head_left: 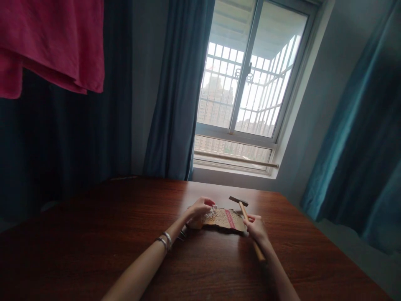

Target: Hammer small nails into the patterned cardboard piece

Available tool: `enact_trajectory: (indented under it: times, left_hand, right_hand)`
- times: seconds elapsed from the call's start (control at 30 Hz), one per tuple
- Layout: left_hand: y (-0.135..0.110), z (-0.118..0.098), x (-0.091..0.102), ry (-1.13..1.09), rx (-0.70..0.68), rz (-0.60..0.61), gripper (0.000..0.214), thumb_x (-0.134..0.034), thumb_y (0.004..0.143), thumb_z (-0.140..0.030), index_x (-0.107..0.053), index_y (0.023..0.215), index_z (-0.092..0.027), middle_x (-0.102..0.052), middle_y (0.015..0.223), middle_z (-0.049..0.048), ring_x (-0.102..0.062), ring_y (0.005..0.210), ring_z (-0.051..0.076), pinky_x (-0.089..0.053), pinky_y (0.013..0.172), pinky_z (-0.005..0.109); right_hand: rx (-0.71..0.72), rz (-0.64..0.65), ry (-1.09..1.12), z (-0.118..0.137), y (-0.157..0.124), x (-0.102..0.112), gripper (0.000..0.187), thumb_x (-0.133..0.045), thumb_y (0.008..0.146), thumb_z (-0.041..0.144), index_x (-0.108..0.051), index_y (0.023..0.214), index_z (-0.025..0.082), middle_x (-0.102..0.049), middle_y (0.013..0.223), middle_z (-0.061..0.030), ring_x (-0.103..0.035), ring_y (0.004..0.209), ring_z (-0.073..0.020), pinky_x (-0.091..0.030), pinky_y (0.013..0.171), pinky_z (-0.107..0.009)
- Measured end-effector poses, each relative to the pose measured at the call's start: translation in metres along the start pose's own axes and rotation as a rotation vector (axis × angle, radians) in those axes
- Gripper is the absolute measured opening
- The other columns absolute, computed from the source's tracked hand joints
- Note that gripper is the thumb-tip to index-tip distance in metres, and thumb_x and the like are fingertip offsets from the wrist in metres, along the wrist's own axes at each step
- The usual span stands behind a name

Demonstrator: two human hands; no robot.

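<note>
On the table lies a brown board, cardboard-like, dotted with many small dark marks and crossed by a pink-red band. My left hand is over the board's left end, thumb and fingers pinched together. Several thin silvery nail-like pins stand upright just by its fingertips; whether one is in the pinch I cannot make out. My right hand is wrapped round the wooden handle of a hammer at the board's right end. The hammer's dark head is raised beyond the board's far right corner.
The dark brown wooden table reaches back to the wall beneath a barred window. Blue curtains hang on both sides. A pink cloth hangs at the upper left. Small dark items lie near my left wrist.
</note>
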State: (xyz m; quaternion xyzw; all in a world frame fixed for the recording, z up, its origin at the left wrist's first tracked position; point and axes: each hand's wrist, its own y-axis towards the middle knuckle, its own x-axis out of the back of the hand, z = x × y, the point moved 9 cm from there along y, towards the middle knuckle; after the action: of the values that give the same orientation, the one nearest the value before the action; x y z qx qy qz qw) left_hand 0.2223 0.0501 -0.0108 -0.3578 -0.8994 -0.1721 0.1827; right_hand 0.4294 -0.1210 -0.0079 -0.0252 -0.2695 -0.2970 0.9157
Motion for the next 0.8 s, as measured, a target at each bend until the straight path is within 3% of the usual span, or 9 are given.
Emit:
enact_trajectory:
  times: [0.07, 0.2, 0.33, 0.53, 0.8]
  left_hand:
    - [0.000, -0.001, 0.007, -0.005, 0.017, 0.007, 0.038, -0.052, 0.059, -0.016, -0.069, 0.093, -0.010, -0.069, 0.089, 0.0067, -0.061, 0.082, 0.019, -0.045, 0.070, 0.024]
    - [0.000, 0.002, 0.024, 0.056, 0.088, -0.013, 0.034, -0.051, 0.059, -0.018, -0.070, 0.086, -0.010, -0.069, 0.079, 0.0068, -0.060, 0.074, 0.017, -0.043, 0.061, 0.022]
    - [-0.009, 0.006, 0.036, 0.044, 0.193, 0.051, 0.035, -0.054, 0.058, -0.021, -0.069, 0.087, -0.009, -0.066, 0.074, 0.0071, -0.059, 0.068, 0.016, -0.041, 0.054, 0.021]
    - [-0.028, -0.015, 0.060, 0.031, 0.166, 0.103, 0.034, -0.058, 0.060, -0.028, -0.068, 0.087, -0.010, -0.066, 0.079, 0.0086, -0.060, 0.071, 0.017, -0.043, 0.058, 0.023]
    - [-0.058, -0.010, 0.078, 0.349, 0.289, 0.282, 0.025, -0.061, 0.054, -0.025, -0.069, 0.072, -0.010, -0.062, 0.057, 0.0037, -0.057, 0.057, 0.015, -0.040, 0.051, 0.022]
  right_hand:
    - [0.042, -0.073, -0.080, -0.001, 0.002, 0.007, 0.031, -0.059, 0.064, 0.029, -0.069, 0.088, 0.012, -0.066, 0.064, -0.0065, -0.057, 0.045, -0.0147, -0.041, 0.044, -0.023]
    - [0.030, -0.087, -0.135, -0.007, 0.004, 0.008, 0.033, -0.060, 0.063, 0.029, -0.071, 0.089, 0.012, -0.070, 0.071, -0.0090, -0.061, 0.050, -0.0171, -0.044, 0.050, -0.025]
    - [0.066, -0.061, -0.227, -0.008, 0.007, 0.005, 0.033, -0.057, 0.064, 0.028, -0.072, 0.089, 0.013, -0.071, 0.075, -0.0104, -0.065, 0.067, -0.0214, -0.045, 0.058, -0.025]
    - [0.103, -0.051, -0.328, -0.009, 0.008, 0.000, 0.035, -0.055, 0.065, 0.027, -0.072, 0.092, 0.013, -0.072, 0.080, -0.0109, -0.066, 0.075, -0.0233, -0.046, 0.066, -0.026]
    - [0.168, -0.069, -0.530, 0.002, -0.002, -0.002, 0.031, -0.053, 0.069, 0.027, -0.072, 0.092, 0.019, -0.072, 0.083, -0.0107, -0.065, 0.081, -0.0242, -0.044, 0.067, -0.026]
